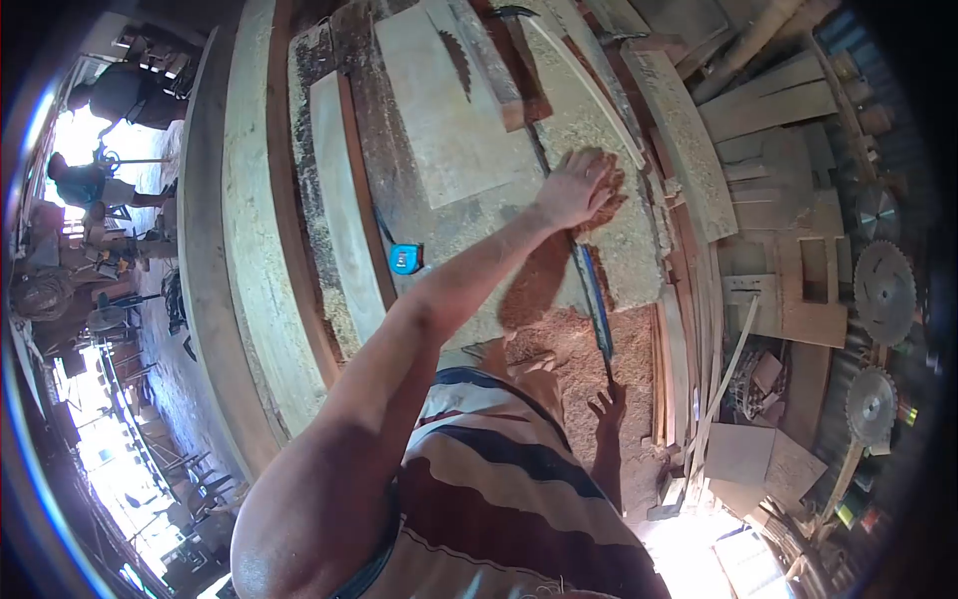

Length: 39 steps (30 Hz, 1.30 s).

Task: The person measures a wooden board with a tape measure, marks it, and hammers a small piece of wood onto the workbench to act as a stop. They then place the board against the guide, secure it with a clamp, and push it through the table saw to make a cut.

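Note:
My left hand [579, 190] rests palm down on the dusty work surface [634, 270], fingers slightly bent and a little apart over a small heap of reddish-brown sawdust [607, 218]. Lower right, my right hand [609, 404] is off the near end of the surface with its fingers spread, in shadow, near the end of a long dark slot with a blue strip [596, 285]. No object shows in either hand. A blue tape measure [405, 259] lies left of my left forearm, beside a long board [344, 200].
A pale panel [449, 150] has a dark toothed blade [456, 65] by it. Thick planks [259, 200] run along the left. Round saw blades [885, 292] hang at the right, near stacked offcuts [813, 324]. People [85, 180] are far left.

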Available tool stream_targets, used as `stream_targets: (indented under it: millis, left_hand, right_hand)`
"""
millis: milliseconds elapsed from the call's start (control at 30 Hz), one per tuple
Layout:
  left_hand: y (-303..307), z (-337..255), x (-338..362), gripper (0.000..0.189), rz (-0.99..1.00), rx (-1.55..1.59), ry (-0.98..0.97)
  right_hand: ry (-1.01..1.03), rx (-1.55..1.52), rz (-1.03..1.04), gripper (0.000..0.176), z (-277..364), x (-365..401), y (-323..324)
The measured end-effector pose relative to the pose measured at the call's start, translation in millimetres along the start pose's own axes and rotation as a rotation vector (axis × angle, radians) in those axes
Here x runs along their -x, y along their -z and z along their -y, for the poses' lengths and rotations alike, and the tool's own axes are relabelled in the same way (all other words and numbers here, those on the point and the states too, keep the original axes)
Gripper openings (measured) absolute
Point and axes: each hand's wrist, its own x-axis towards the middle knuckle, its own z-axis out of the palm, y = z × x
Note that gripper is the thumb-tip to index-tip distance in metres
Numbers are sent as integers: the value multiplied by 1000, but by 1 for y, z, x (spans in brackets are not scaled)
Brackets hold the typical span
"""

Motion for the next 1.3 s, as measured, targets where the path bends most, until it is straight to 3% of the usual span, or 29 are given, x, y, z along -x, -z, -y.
stream_targets:
  millis: [67, 100, 233, 367, 467, 500, 733, 800, 900, 1000, 1033, 1100, 1200, 1300]
  left_hand:
    - [-27, 5, -15, 67, 13, -33, -1]
    - [-38, 10, -17, 79, 113, -2, 54]
    - [-65, 15, -18, 91, 114, 17, 129]
    - [-64, 7, -16, 99, 161, -265, 176]
    - [-64, 3, -16, 101, 150, -219, 221]
    - [-65, 4, -16, 103, 145, -195, 227]
    - [-60, 3, -15, 102, 89, -149, 271]
    - [-63, 10, -14, 97, 35, -121, 236]
    - [-57, 6, -12, 89, -35, -118, 237]
    - [-54, 6, -12, 84, -126, -155, 284]
    - [-57, 7, -12, 73, -220, -160, 332]
    - [-53, 8, -12, 68, -234, -196, 458]
    - [-55, 13, -14, 67, -230, -172, 556]
    - [-48, 14, -15, 66, -196, -165, 561]
  right_hand:
    - [42, 77, -4, 74, -5, 3, -5]
    - [115, 115, -17, 75, -9, 8, -8]
    - [295, 232, -26, 68, -27, 13, -9]
    - [706, 582, -155, 52, -44, -2, -8]
    - [639, 386, -91, 46, -38, 3, -14]
    - [810, 438, -160, 42, -44, -5, -16]
    - [237, -18, -163, 53, -57, 3, -24]
    - [116, -260, -243, 59, -45, 14, -41]
    - [37, -268, -281, 67, -12, 35, -55]
    - [-32, -364, -562, 70, 15, 36, -81]
    - [-123, -261, -508, 72, 16, 28, -76]
    - [-314, -65, -415, 77, -7, 4, -49]
    - [-417, 103, -311, 84, 18, 8, -37]
    - [-887, 166, -53, 82, 62, -16, -13]
